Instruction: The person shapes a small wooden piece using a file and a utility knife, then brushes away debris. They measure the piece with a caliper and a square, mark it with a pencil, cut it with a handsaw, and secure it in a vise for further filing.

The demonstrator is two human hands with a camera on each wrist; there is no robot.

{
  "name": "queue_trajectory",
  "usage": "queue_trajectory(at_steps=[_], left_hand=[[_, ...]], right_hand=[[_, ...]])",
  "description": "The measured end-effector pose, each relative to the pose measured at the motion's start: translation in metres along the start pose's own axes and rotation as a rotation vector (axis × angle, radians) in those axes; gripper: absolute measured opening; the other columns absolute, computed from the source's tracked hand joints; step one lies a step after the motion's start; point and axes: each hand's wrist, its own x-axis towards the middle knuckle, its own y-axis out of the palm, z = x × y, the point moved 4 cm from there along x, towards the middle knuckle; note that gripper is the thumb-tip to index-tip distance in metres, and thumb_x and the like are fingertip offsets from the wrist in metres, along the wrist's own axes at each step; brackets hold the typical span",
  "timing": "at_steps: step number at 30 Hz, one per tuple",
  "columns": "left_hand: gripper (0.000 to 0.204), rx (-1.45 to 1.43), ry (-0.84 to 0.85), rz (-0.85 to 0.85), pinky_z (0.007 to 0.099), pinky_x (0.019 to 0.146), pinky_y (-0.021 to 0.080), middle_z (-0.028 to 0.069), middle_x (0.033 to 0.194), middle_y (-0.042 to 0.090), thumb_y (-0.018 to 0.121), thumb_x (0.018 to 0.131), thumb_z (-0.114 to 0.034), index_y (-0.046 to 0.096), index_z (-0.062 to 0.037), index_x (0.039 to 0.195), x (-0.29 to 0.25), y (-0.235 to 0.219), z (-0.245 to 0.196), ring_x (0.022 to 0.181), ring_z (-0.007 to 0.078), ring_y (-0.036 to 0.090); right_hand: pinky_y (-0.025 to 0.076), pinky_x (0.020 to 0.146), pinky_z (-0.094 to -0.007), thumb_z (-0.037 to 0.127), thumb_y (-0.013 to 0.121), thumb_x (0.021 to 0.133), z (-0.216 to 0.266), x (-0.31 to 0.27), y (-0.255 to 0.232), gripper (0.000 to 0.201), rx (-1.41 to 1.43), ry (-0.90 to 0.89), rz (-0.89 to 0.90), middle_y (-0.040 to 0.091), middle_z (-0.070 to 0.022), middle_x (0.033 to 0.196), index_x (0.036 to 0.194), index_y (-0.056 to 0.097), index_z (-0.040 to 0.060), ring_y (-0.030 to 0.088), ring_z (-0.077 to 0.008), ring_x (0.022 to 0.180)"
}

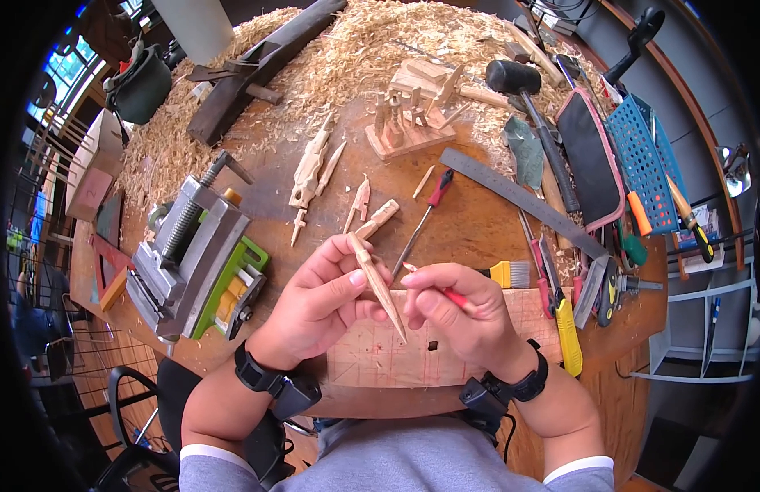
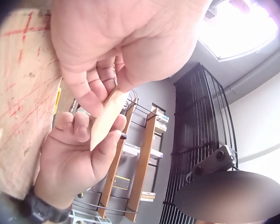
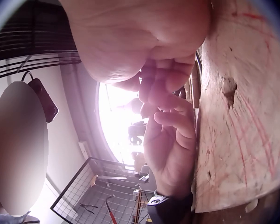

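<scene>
My left hand (image 1: 322,291) pinches a slim carved wooden stick (image 1: 378,287) between thumb and fingers, its sharp point slanting down toward me. In the left wrist view the pale stick (image 2: 107,119) spans the gap between both hands. Close on the right, my right hand (image 1: 466,316) grips a red pencil (image 1: 456,299), its tip turned toward the stick. Below both hands lies a wooden board (image 1: 380,353) with red lines and a small square hole. In the right wrist view the fingers hide the pencil.
Carved wooden pieces (image 1: 310,168) lie ahead, beside a small peg stand (image 1: 408,135). A vise (image 1: 187,254) stands left. To the right are a metal ruler (image 1: 519,197), a mallet (image 1: 513,78), a brush (image 1: 511,274) and a yellow cutter (image 1: 568,336). Wood shavings (image 1: 355,49) cover the back.
</scene>
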Motion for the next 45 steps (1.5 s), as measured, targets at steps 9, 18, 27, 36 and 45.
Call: queue_trajectory(at_steps=[9, 18, 27, 36, 45], left_hand=[[0.031, -0.001, 0.022, 0.023, 0.0396, 0.095, 0.055, 0.0146, 0.126, 0.060, 0.050, 0.101, -0.003, 0.046, -0.0091, 0.131, -0.0005, 0.0034, 0.0001, 0.116, 0.0260, 0.061], [0.053, 0.086, 0.020, 0.016, 0.0401, 0.099, 0.054, 0.0142, 0.128, 0.059, 0.056, 0.097, 0.001, 0.038, -0.0087, 0.146, -0.0006, 0.0061, 0.0017, 0.118, 0.0271, 0.061], [0.054, 0.048, -0.010, 0.008, 0.0368, 0.099, 0.051, 0.0106, 0.127, 0.060, 0.054, 0.099, -0.002, 0.036, -0.0092, 0.149, -0.0006, 0.0023, 0.0002, 0.116, 0.0212, 0.061], [0.055, 0.023, -0.022, 0.026, 0.0384, 0.095, 0.055, 0.0115, 0.127, 0.059, 0.052, 0.099, 0.000, 0.034, -0.0090, 0.150, -0.0006, 0.0011, 0.0008, 0.116, 0.0226, 0.061], [0.056, 0.016, 0.030, 0.036, 0.0409, 0.096, 0.055, 0.0133, 0.130, 0.058, 0.050, 0.099, 0.002, 0.032, -0.0085, 0.150, 0.0000, 0.0021, 0.0003, 0.118, 0.0257, 0.061]], right_hand=[[0.049, 0.090, -0.0262, 0.001, 0.071, 0.088, 0.0031, 0.0036, 0.0047, 0.040, -0.129, 0.019, 0.001, 0.059, -0.0017, 0.101, 0.125, 0.057, 0.0002, 0.058, -0.0087, 0.096], [0.049, 0.087, -0.0249, 0.002, 0.071, 0.089, -0.0033, 0.0055, 0.0042, 0.041, -0.121, -0.012, 0.000, 0.057, -0.0012, 0.099, 0.128, 0.056, 0.0002, 0.056, -0.0083, 0.093], [0.051, 0.087, -0.0264, -0.004, 0.058, 0.093, -0.0011, 0.0047, 0.0038, 0.035, -0.142, -0.044, -0.004, 0.059, -0.0037, 0.103, 0.128, 0.053, 0.0000, 0.058, -0.0096, 0.096], [0.054, 0.084, -0.0252, -0.002, 0.055, 0.095, -0.0015, 0.0031, 0.0022, 0.030, -0.087, 0.020, -0.002, 0.060, -0.0040, 0.103, 0.125, 0.055, -0.0006, 0.060, -0.0094, 0.096], [0.050, 0.086, -0.0250, 0.001, 0.065, 0.091, -0.0001, 0.0039, 0.0017, 0.033, -0.156, -0.008, -0.001, 0.059, -0.0020, 0.101, 0.123, 0.057, 0.0002, 0.057, -0.0087, 0.094]])
